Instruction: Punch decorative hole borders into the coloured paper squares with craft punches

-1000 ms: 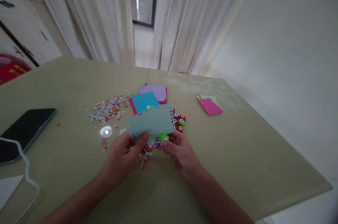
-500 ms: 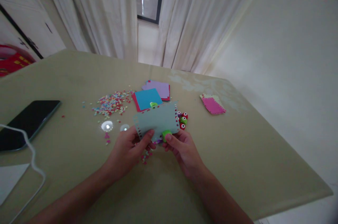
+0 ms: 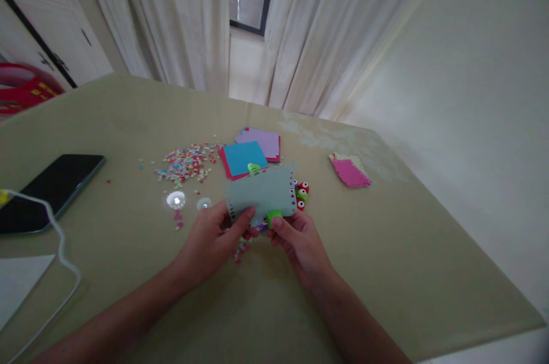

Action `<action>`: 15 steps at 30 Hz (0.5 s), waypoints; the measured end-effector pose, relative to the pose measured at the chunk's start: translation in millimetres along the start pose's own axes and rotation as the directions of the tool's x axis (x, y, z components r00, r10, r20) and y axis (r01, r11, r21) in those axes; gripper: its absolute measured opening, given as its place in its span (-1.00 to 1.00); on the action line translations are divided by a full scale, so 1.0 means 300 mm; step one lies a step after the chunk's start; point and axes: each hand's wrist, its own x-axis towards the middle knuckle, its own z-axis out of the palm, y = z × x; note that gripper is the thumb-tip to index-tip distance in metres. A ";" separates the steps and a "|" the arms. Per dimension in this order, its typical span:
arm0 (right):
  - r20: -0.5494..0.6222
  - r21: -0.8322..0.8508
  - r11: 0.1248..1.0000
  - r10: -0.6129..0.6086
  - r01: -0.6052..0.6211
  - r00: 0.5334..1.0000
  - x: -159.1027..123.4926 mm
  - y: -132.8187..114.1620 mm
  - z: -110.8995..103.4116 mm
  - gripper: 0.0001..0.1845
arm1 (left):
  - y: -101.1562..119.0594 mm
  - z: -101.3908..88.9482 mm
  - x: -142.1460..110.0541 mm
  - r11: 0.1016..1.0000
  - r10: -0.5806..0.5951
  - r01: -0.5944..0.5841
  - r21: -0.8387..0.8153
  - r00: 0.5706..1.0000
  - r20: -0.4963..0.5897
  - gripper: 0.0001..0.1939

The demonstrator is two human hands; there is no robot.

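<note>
My left hand [image 3: 214, 231] grips a pale blue-green paper card [image 3: 263, 192] at its lower left, thumb on top and fingers underneath. Small dark shapes, like punched holes, run along the card's side edges. My right hand [image 3: 302, 238] pinches a small bright-green piece [image 3: 274, 216] against the card's lower edge; its exact kind is unclear. Another green bit [image 3: 254, 168] shows at the card's top edge. Just right of the card lie several small red, green and purple pieces with eye-like dots [image 3: 302, 195], partly hidden. Something purple peeks out below the card.
Beyond the card lie a blue sheet [image 3: 244, 158] and lilac sheets [image 3: 266, 143] over red ones. Colourful confetti [image 3: 186, 164] is scattered to the left. Pink edged cards [image 3: 351, 173] lie at right. A phone [image 3: 51, 190], white cable [image 3: 64, 255] and white paper [image 3: 23, 284] are at left.
The whole view has shifted slightly, so things appear a little further right. Both hands keep their hold on the card and the green piece.
</note>
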 end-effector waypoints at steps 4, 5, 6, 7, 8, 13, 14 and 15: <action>0.000 0.013 1.000 0.009 -0.009 1.000 -0.001 -0.004 0.001 -0.54 | -0.002 0.001 0.002 1.000 0.011 -0.011 0.011 1.000 -0.008 -0.75; -0.001 0.012 1.000 0.013 -0.013 1.000 -0.001 -0.005 0.001 -0.53 | -0.003 0.001 0.003 1.000 0.011 -0.011 0.010 1.000 -0.008 -0.76; -0.003 0.010 1.000 0.016 -0.016 1.000 -0.002 -0.005 0.001 -0.53 | -0.004 0.000 0.004 1.000 0.013 -0.013 0.010 1.000 -0.005 -0.76; -0.006 0.008 1.000 0.020 -0.020 1.000 -0.002 -0.006 0.001 -0.52 | -0.004 0.000 0.004 1.000 0.015 -0.015 0.009 1.000 -0.002 -0.76; -0.007 0.007 1.000 0.024 -0.024 1.000 -0.003 -0.006 0.000 -0.52 | -0.005 0.000 0.005 1.000 0.016 -0.016 0.009 1.000 0.001 -0.76; -0.001 0.002 1.000 0.020 -0.020 1.000 -0.001 -0.004 0.000 -0.52 | -0.011 0.000 0.003 1.000 0.012 -0.012 0.002 1.000 0.010 -0.79; -0.002 0.006 1.000 0.017 -0.017 1.000 0.000 -0.004 0.000 -0.52 | -0.012 0.000 0.003 1.000 0.010 -0.010 -0.002 1.000 0.012 -0.79; -0.004 0.010 1.000 0.016 -0.016 1.000 0.001 -0.003 0.000 -0.52 | -0.012 0.000 0.002 1.000 0.008 -0.008 -0.006 1.000 0.012 -0.79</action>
